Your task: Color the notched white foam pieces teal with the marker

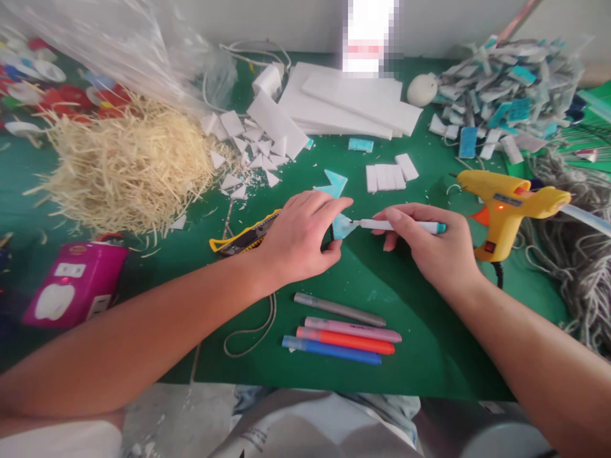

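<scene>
My left hand (300, 236) pinches a small light-blue foam triangle (342, 226) against the green table (420, 331). My right hand (432, 245) grips a white marker with a teal end (405, 226), and its tip touches the triangle's edge. Two more light-blue triangles (334, 183) lie just beyond my left hand. A yellow utility knife (241, 239) rests left of my left hand.
Several markers (341, 331) lie near the front edge. A yellow glue gun (506, 207) stands at the right, lamp lit. White foam sheets (344, 102), cut white triangles (248, 152), a straw pile (124, 168), a pink box (71, 283), foam scraps (506, 89) and grey twine (573, 254) surround the work area.
</scene>
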`<state>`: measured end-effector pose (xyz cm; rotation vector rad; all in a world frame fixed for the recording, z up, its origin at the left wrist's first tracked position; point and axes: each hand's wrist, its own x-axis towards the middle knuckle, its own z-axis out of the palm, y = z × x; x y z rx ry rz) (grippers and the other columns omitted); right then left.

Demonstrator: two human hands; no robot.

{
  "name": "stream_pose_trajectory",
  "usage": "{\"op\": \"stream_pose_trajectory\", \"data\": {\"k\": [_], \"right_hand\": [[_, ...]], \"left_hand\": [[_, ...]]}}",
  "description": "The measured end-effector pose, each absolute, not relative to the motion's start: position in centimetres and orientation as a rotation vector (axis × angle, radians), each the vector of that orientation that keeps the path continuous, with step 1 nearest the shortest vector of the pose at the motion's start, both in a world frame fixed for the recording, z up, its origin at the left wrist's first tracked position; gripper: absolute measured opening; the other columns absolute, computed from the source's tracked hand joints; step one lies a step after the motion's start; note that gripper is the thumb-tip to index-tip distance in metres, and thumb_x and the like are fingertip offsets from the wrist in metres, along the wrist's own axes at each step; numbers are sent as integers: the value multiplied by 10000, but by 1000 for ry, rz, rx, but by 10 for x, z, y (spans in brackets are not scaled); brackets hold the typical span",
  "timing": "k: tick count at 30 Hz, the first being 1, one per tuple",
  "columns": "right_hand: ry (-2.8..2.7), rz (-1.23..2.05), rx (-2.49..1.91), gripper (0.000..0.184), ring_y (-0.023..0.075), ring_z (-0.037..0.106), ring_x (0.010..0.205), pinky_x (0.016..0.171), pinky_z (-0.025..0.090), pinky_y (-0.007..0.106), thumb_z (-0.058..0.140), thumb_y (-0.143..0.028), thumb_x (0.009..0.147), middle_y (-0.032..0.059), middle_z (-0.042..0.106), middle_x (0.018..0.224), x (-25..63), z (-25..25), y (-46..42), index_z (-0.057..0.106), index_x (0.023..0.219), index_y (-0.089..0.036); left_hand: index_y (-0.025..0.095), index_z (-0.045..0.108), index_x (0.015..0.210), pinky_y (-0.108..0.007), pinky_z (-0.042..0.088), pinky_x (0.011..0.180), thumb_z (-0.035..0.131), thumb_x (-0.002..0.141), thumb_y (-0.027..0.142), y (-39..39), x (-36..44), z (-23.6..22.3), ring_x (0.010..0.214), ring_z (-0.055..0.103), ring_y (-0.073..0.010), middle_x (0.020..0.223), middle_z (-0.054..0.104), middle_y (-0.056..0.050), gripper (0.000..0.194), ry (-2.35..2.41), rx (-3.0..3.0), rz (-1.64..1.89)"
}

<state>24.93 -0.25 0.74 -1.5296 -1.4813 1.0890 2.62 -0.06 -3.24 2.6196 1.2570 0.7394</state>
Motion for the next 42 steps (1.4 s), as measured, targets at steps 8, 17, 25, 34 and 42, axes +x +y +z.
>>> {"op": "stream_pose_trajectory", "data": {"k": [8,17,25,34,42], "right_hand": [[-1496,1084,-1522,191,143,609,539,588,514,286,752,-354,904,-3,708,584,251,6,-3,821,773,-235],[-1496,1079,-1516,196,159,636,560,604,543,303,760,-374,905,5,713,588,252,5,-2,834,779,-243],[-1530,1090,-1511,237,155,646,569,628,544,295,741,-369,934,3,697,578,254,4,-2,820,753,-239],[-1504,1087,-1525,213,160,625,554,598,535,304,751,-374,912,-3,696,568,251,6,-2,821,750,-253],[-1524,1120,-1509,249,155,633,550,614,548,299,749,-369,907,-3,687,556,252,6,-2,810,695,-253]], "left_hand": [[114,573,1359,-476,566,1005,584,880,168,-1,26,-32,1141,666,-299,1194,692,-138,482,1251,2614,731],[134,565,1370,-470,556,1020,591,882,177,0,27,-32,1155,665,-296,1212,689,-133,490,1268,2595,708],[104,588,1350,-458,570,995,588,874,172,-1,27,-33,1123,673,-292,1185,695,-141,481,1256,2620,748],[107,587,1346,-465,569,993,582,879,164,0,27,-32,1127,671,-295,1186,694,-143,470,1255,2615,756],[147,573,1360,-469,560,1003,596,889,183,0,26,-33,1139,664,-296,1202,686,-129,473,1263,2597,710]]}}
